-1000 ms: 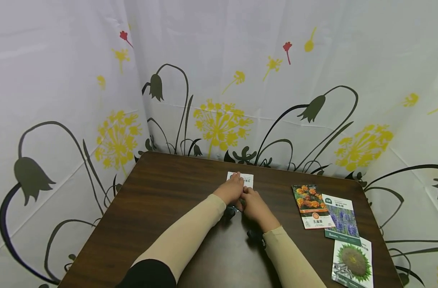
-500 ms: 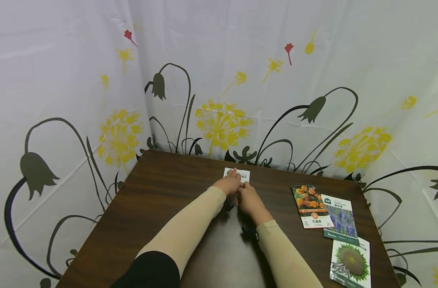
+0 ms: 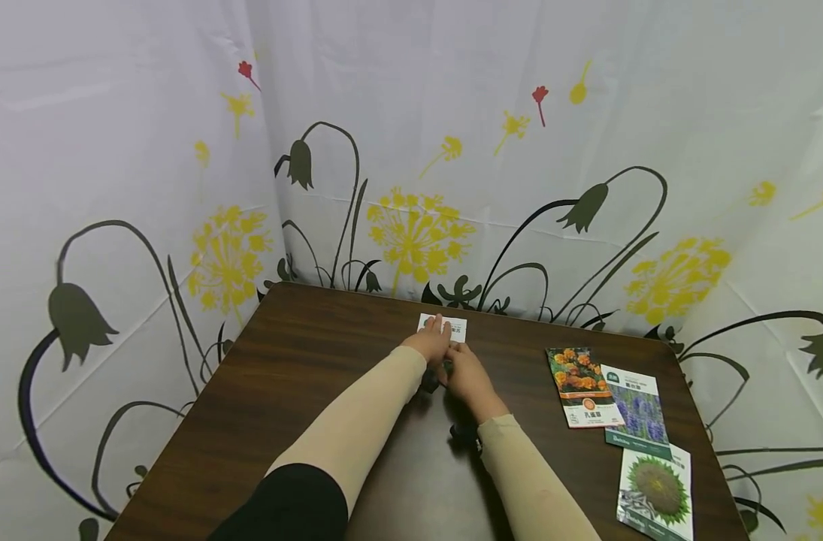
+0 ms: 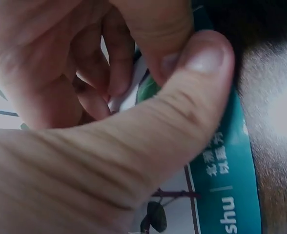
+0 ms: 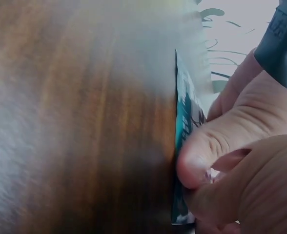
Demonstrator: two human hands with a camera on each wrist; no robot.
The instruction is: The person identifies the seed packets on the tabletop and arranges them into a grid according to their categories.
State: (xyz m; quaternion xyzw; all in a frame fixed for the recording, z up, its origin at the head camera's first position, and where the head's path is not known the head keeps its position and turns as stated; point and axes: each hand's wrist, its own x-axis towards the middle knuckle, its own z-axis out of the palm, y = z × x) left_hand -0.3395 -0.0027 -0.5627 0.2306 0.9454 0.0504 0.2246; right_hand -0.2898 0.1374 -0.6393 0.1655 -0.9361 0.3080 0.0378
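A seed packet (image 3: 457, 327) lies on the table near its back edge, its white top showing past the fingers. My left hand (image 3: 430, 346) reaches over it from the left. From the right, my right hand (image 3: 472, 379) holds the packet's near part. In the left wrist view, the bent left thumb (image 4: 133, 136) crosses the packet's green lower band (image 4: 224, 214) and meets a finger of the other hand. The right wrist view shows the packet (image 5: 182, 114) edge-on, low against the wood, with both hands' digits close together. Much of its picture is hidden under the hands.
To the right lie three more seed packets, partly overlapping: one with orange flowers (image 3: 580, 383), one with purple flowers (image 3: 641, 413) and one with a sunflower head (image 3: 657, 488). A flower-patterned curtain (image 3: 411, 150) hangs right behind the dark wooden table (image 3: 303, 338).
Both hands and the seed packet have shifted slightly left and toward the back edge, mostly in the first half second. The three packets at the right stay where they were.
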